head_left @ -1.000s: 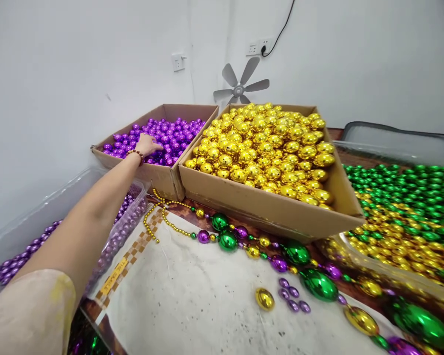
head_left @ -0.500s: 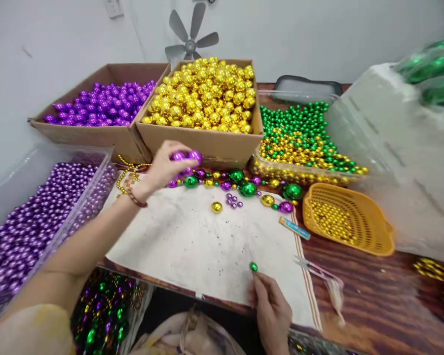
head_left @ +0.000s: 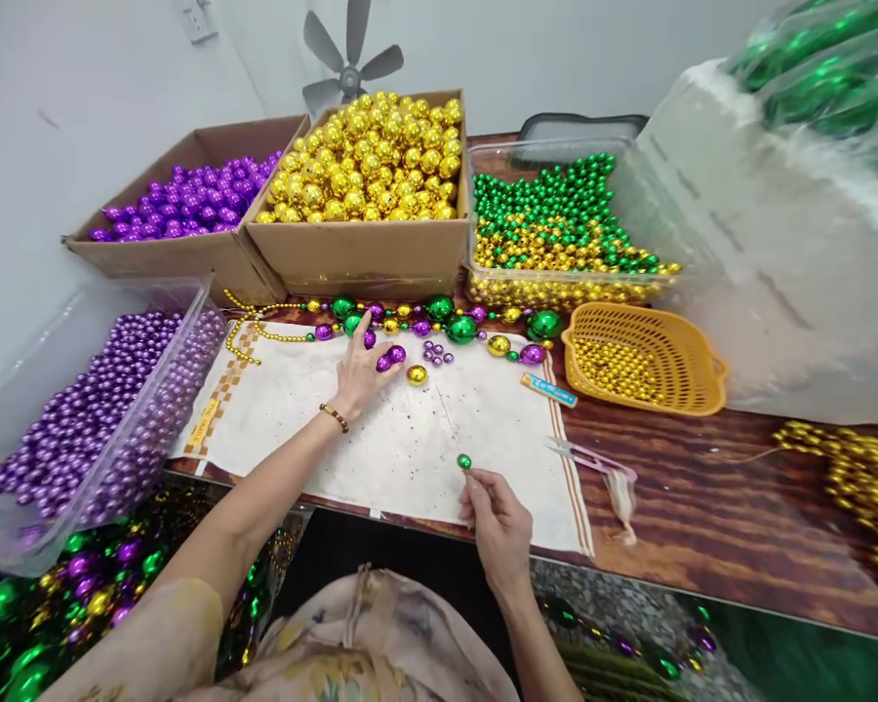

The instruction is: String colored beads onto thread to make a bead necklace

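My left hand (head_left: 360, 372) is low over the white cloth (head_left: 314, 414), fingers spread. Large purple beads (head_left: 390, 359) lie by its fingertips, and another purple bead (head_left: 370, 338) shows between its fingers. My right hand (head_left: 498, 522), near the cloth's front edge, pinches a green bead (head_left: 463, 461). From this bead a thin needle-like wire (head_left: 446, 414) points away across the cloth. A large gold bead (head_left: 417, 374) and a cluster of small purple beads (head_left: 437, 354) rest near my left hand. Beyond them lies a strung row of green, gold and purple beads (head_left: 460, 330).
Boxes of purple beads (head_left: 182, 252) and gold beads (head_left: 358, 253) stand behind. Clear tubs (head_left: 190, 322) flank them. At right are an orange basket (head_left: 692, 375), pink-handled scissors (head_left: 592, 458), a blue packet (head_left: 548, 389) and a white foam-like block (head_left: 768, 253).
My left hand has come down from in front of the gold-bead box to the cloth, its fingers spreading beside the purple beads it carried. My right hand keeps its pinch. The view has shifted.
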Demonstrator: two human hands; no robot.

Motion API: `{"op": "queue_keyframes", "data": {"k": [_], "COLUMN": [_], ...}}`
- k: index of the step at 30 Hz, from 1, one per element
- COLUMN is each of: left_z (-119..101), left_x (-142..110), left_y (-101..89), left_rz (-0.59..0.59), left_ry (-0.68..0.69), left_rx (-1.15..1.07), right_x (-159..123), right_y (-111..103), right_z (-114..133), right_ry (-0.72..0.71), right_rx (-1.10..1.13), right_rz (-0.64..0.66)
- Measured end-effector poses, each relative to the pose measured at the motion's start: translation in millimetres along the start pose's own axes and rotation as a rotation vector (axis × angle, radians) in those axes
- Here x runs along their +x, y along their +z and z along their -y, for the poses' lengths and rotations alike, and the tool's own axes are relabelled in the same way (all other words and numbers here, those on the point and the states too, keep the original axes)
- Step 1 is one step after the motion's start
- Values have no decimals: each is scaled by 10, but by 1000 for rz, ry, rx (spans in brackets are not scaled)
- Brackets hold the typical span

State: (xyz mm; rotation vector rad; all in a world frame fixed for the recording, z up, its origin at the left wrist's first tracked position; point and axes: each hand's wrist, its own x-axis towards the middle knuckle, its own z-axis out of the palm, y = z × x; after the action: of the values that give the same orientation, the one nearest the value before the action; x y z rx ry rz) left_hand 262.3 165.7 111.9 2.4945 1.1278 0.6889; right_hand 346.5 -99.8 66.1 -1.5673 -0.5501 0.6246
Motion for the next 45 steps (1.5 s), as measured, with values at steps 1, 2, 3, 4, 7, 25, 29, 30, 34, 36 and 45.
{"op": "queue_keyframes", "data": {"k": [1,2,3,4,7,25,29,30,34,36,45], "left_z": [-14,-29,-46,-63,-101,0,-168,-223,-414,-459,-516], "left_x": [-2,-6,-11,-17,-34,57,-38,-84,-281,-342,-427], "left_y": [-8,-14,-18,-20,-8,-101,-262,-307,-430,-433,-288], "left_rz": [13,30,47,61,73,-47,42,138,386,387,336], "left_ry": [0,-2,-5,-5,13,-81,-305,-381,-535,-551,-572], "left_rx": [16,31,41,45,56,-56,-736,-950,-1490,-1581,-1677], "right_x": [3,5,7,9,12,16,10,8,0,-5,-29], "right_y": [3,6,9,11,14,14,8,3,-15,-17,1], "right_z": [6,10,12,12,1,-46,-12,4,62,73,49], "right_ry": [-6,-10,-12,-12,-13,-33,-24,-20,-7,-5,-61], "right_rx": [9,17,22,26,31,-1,48,69,144,159,143], "right_rz": [2,3,3,2,5,21,21,22,34,49,144]}}
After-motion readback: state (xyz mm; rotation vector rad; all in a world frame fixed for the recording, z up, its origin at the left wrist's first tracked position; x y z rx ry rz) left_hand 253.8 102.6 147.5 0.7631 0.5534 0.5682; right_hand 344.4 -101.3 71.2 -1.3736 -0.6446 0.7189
